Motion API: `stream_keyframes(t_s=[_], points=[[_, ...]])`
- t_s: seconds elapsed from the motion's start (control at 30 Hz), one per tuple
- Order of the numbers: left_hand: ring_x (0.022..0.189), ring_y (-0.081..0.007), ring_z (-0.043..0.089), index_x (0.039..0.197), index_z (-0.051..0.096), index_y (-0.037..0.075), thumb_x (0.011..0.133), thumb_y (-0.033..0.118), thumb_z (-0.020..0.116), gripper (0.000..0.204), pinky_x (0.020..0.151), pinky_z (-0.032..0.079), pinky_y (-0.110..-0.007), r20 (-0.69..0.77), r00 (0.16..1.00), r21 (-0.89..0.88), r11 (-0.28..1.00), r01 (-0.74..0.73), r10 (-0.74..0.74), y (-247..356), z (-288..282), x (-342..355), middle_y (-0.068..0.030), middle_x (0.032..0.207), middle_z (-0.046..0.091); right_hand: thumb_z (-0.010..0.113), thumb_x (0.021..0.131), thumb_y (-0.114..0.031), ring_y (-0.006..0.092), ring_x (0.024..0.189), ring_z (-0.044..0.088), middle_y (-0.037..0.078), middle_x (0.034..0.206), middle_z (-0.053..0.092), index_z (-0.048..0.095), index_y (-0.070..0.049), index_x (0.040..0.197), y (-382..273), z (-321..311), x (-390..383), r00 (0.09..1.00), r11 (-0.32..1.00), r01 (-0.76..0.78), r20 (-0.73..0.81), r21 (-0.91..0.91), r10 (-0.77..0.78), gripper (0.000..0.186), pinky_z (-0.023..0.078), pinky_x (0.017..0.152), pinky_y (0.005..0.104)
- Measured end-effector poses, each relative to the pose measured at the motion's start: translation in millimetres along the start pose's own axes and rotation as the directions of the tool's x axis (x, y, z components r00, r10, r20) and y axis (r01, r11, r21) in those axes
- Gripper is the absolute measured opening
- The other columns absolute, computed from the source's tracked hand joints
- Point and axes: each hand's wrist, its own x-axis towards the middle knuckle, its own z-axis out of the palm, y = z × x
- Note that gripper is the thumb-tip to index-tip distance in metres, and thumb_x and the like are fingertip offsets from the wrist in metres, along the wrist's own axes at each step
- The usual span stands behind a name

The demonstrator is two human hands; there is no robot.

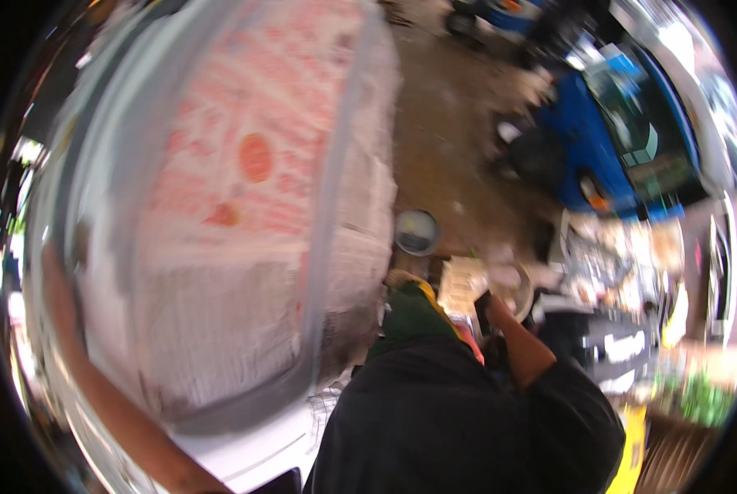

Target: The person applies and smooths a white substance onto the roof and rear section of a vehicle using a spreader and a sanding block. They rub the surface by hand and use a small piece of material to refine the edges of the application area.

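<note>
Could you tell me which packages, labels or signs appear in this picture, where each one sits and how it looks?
Large woven sack: fills the left half, close to the camera; white, with blurred red print and grey stripes.
Round orange-red label: on the sack's upper middle; a solid oval.
Pale packets: centre right, beside a round metal bowl; too blurred to describe.
No screen can be made out.

Coarse woven plastic sack [245, 181] with matt red print, glossy blue metal vehicle [607, 140], rough dirt ground [446, 123]
</note>
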Motion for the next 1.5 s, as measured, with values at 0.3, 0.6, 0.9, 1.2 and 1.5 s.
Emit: stream_keyframes(t_s=[0.3, 0.6, 0.9, 1.2, 1.5], points=[[0.15, -0.0453, 0.034, 0.137, 0.06, -0.003, 0.094, 0.052, 0.065, 0.069, 0.125, 0.023, -0.056, -0.476, 0.802, 0.207, 0.933, -0.296, 0.36, 84, 10, -68, -0.0293, 0.151, 0.049, 0.053, 0.083, -0.001, 0.0303, 0.117, 0.065, 0.016, 0.122, 0.068, 0.056, -0.001, 0.134, -246, -68, -1, 0.733, 0.713, 0.676, -0.072, 0.185, -0.676, 0.05, 0.049, 0.101, 0.0407], [0.155, -0.0466, 0.024, 0.159, 0.031, -0.004, 0.1, 0.04, 0.065, 0.081, 0.126, 0.023, -0.052, -0.266, 0.962, -0.422, 0.89, -0.171, 0.058, 141, 95, -367, -0.029, 0.166, 0.026, 0.062, 0.083, 0.002, 0.0191, 0.114, 0.061, 0.009, 0.122, 0.065, 0.053, 0.0, 0.136, -479, -73, -158, 0.168, 0.344, 0.592, 0.305, 0.729, -0.937, 0.054, 0.046, 0.104, 0.0343], [0.124, -0.0196, 0.054, 0.146, 0.049, -0.002, 0.103, 0.027, 0.068, 0.055, 0.105, 0.045, -0.035, -0.005, 0.72, -0.899, 0.318, 0.3, -0.694, 157, 129, -517, -0.0139, 0.138, 0.056, 0.066, 0.093, -0.005, 0.0182, 0.099, 0.065, 0.009, 0.11, 0.069, 0.058, 0.0, 0.121, -514, 8, -239, -0.358, 0.344, 0.672, 0.694, 0.656, -0.625, 0.03, 0.052, 0.09, 0.0346], [0.123, -0.0187, 0.059, 0.146, 0.048, -0.002, 0.105, 0.015, 0.059, 0.045, 0.111, 0.044, -0.035, -0.092, 0.215, -0.995, 0.097, 0.014, -0.972, 162, 170, -546, -0.0091, 0.135, 0.063, 0.068, 0.094, -0.006, 0.0247, 0.096, 0.07, 0.016, 0.108, 0.07, 0.06, 0.001, 0.129, -502, 24, -296, -0.638, -0.105, 0.599, 0.394, 0.794, -0.661, 0.036, 0.055, 0.088, 0.0375], [0.11, -0.0197, 0.068, 0.147, 0.044, 0.004, 0.097, 0.007, 0.049, 0.05, 0.082, 0.062, -0.037, -0.336, 0.034, -0.921, 0.32, -0.223, -0.941, 22, -6, -547, -0.0071, 0.132, 0.064, 0.069, 0.094, -0.013, 0.0333, 0.107, 0.071, 0.019, 0.116, 0.072, 0.064, -0.003, 0.129, -503, 6, -212, -0.495, -0.186, 0.863, 0.71, 0.47, -0.501, 0.037, 0.054, 0.095, 0.0408]])
